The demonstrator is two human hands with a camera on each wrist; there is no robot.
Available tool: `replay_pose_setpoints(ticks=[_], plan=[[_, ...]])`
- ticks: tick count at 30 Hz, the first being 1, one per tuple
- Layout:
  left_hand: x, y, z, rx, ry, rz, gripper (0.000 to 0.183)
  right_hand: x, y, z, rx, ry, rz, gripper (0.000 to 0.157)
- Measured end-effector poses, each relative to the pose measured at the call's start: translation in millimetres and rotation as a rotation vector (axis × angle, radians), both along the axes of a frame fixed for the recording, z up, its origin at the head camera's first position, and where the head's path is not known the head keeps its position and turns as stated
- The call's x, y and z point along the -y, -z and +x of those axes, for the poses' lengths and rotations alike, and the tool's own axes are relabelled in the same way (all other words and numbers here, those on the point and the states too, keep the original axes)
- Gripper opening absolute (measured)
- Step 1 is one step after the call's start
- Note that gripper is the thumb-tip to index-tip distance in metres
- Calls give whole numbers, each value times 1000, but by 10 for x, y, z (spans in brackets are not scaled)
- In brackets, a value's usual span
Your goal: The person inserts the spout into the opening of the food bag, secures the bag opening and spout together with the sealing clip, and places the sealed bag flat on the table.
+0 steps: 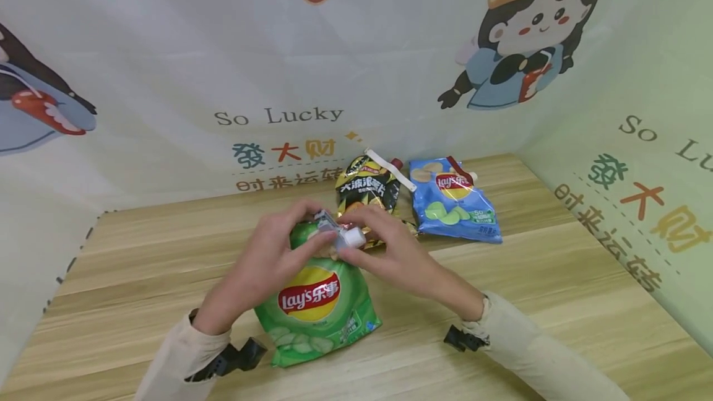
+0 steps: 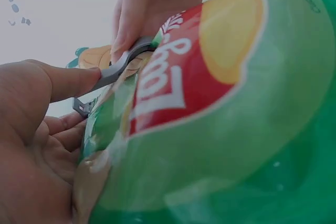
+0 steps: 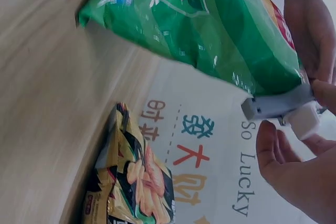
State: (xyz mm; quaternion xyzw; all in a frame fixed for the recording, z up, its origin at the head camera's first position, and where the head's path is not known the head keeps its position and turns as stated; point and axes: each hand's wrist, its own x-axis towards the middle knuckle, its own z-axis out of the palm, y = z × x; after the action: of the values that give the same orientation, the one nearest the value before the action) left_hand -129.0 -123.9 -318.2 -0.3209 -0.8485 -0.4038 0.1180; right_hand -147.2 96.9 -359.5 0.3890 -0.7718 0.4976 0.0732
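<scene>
A green Lay's chip bag [image 1: 351, 293] stands on the table, its top edge folded over. Across that top lies a grey bag clip [image 1: 327, 221] with a white spout-like cap [image 1: 354, 237] on its side. My left hand [image 1: 264, 258] pinches the clip between thumb and fingers; in the left wrist view, the thumb presses the grey bar [image 2: 114, 72]. From the other side my right hand [image 1: 398, 252] holds the clip near the cap, fingers curled around it. In the right wrist view, the white cap [image 3: 304, 121] sits beside the right fingertips, under the bag's edge.
Behind the hands, a black and gold chip bag [image 1: 362, 185] lies with a white clip strip [image 1: 390, 169] across its top. To its right is a blue Lay's bag [image 1: 457, 206] with a red clip [image 1: 460, 170]. A printed cloth [image 1: 167, 79] hangs behind the wooden table [image 1: 501, 289].
</scene>
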Motion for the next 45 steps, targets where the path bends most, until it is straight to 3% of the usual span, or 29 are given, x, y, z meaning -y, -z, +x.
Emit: replay_pose_setpoints(ticks=[6,9,14,18,21,25,31,38,45], plan=[[-61,6,55,-36,44,14,26,16,18,40,-78,33,-5,29],[-38,-27,65,-52,32,4,31,17,15,46,-90,44,-42,26],[43,-80,59,-182,-41,-39,13,9,10,29,-85,71,-77,23],[4,-61,54,-252,-35,-115,5,-12,2,27,-79,85,-82,22],[-50,-38,59,-241,-20,-140,5,-17,-5,24,-72,73,-81,22],[-71,-21,72,-196,-28,-105,9,-18,-20,18,-64,42,-61,24],[-77,-24,98,-104,-7,-49,47,-24,-38,19,-74,16,-18,26],[-119,-16,127,-229,7,-35,22,-8,-55,73,-141,46,-18,23],[-170,-1,159,-312,18,-23,18,-4,-88,128,-222,66,-67,18]])
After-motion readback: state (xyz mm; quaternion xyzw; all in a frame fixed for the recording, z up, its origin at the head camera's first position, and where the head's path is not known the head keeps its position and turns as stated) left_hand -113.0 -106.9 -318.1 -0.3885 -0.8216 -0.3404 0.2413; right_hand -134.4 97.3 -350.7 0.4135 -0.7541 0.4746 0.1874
